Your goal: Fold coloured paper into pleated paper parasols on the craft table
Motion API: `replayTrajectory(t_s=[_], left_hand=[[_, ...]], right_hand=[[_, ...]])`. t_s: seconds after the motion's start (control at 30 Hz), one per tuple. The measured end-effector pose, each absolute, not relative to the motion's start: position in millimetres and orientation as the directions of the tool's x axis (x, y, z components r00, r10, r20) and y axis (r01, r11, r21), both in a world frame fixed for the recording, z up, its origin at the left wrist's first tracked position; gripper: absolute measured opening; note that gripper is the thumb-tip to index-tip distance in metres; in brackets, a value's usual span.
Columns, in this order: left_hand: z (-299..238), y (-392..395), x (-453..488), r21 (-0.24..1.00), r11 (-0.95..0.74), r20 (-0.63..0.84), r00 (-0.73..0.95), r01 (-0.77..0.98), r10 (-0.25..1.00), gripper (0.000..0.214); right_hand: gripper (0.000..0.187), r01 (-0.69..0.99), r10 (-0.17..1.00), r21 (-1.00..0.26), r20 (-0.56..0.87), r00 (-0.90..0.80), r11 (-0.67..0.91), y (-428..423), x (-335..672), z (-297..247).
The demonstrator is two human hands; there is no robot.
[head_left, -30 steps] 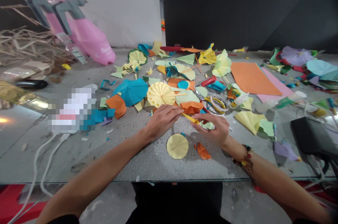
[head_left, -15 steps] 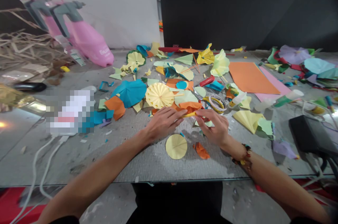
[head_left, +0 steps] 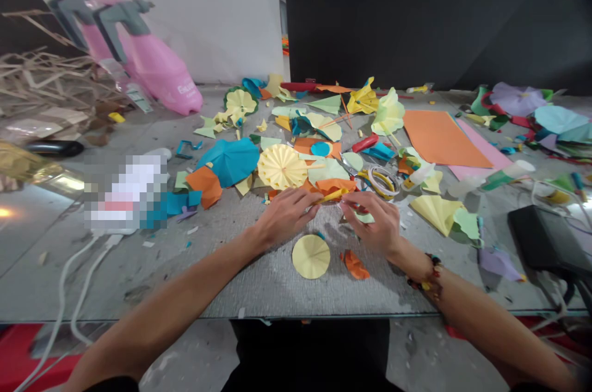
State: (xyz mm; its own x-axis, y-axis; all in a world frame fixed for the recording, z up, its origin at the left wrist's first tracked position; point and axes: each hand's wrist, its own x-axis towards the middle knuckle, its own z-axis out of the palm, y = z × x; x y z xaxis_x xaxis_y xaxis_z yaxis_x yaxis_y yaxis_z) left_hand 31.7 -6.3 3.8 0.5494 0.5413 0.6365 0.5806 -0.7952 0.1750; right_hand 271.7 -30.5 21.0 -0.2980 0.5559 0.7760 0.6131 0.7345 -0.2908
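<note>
1. Swung farther out since the frame a second ago: the right-hand end of the narrow yellow paper (head_left: 331,196), which slanted toward the wearer then and lies nearly level now. The pale yellow disc (head_left: 311,256) has stayed put on the table (head_left: 217,290).
2. The narrow yellow paper is beyond the disc and slightly to its right, stretched between both hands.
3. Beyond the disc and to its left, the left hand (head_left: 287,212) grasps one end of the paper under bent fingers.
4. Beyond the disc and to its right, the right hand (head_left: 375,219) pinches the other end between thumb and forefinger; how firmly, I cannot tell.
5. Judged from its narrow shape and the finger placement, the step in hand looks like rolling or folding that paper.
6. Carrying on would call for a steady left hold and light, even finger pressure on the right, so the paper neither springs open nor creases askew.
7. An orange scrap (head_left: 356,264) lies just right of the disc, apart from both hands.
</note>
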Motion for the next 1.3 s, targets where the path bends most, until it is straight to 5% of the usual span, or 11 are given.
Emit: replayTrajectory(t_s=[0.1,0.23,0.4,0.53,0.63,0.73,0.8,0.93,1.17,1.3], left_hand=[[1,-5,31,0.209,-0.760,0.642,0.500,0.615,0.581,0.016],[-2,-3,28,0.266,-0.696,0.594,0.455,0.667,0.663,0.023],[-2,-4,28,0.247,-0.725,0.635,0.458,0.643,0.622,0.028],[1,-6,29,0.198,-0.754,0.677,0.469,0.627,0.567,0.036],[4,-8,29,0.185,-0.759,0.707,0.452,0.624,0.544,0.043],[7,-9,28,0.216,-0.754,0.735,0.404,0.621,0.544,0.050],[7,-9,28,0.230,-0.750,0.732,0.397,0.620,0.553,0.052],[8,-9,29,0.140,-0.795,0.719,0.491,0.591,0.492,0.047],[11,-15,31,0.008,-0.887,0.738,0.596,0.462,0.317,0.051],[9,-14,31,-0.006,-0.878,0.734,0.599,0.479,0.322,0.046]], right_hand=[[0.032,0.720,0.665,-0.310,0.694,-0.276,0.621,-22,277,20],[0.068,0.802,0.783,-0.291,0.535,-0.317,0.522,-7,284,9],[0.030,0.836,0.827,-0.239,0.427,-0.366,0.494,0,287,2],[0.015,0.818,0.831,-0.327,0.473,-0.293,0.474,1,289,6],[0.013,0.711,0.866,-0.554,0.475,-0.157,0.433,6,291,8],[0.017,0.385,0.914,-0.838,0.404,-0.040,0.387,12,292,6],[0.018,0.154,0.933,-0.920,0.357,-0.046,0.359,15,292,7],[0.016,-0.042,0.952,-0.959,0.283,-0.113,0.280,13,290,13],[0.026,-0.072,0.964,-0.984,0.176,-0.202,0.164,6,284,21],[0.026,-0.113,0.959,-0.986,0.150,-0.239,0.126,6,284,19]])
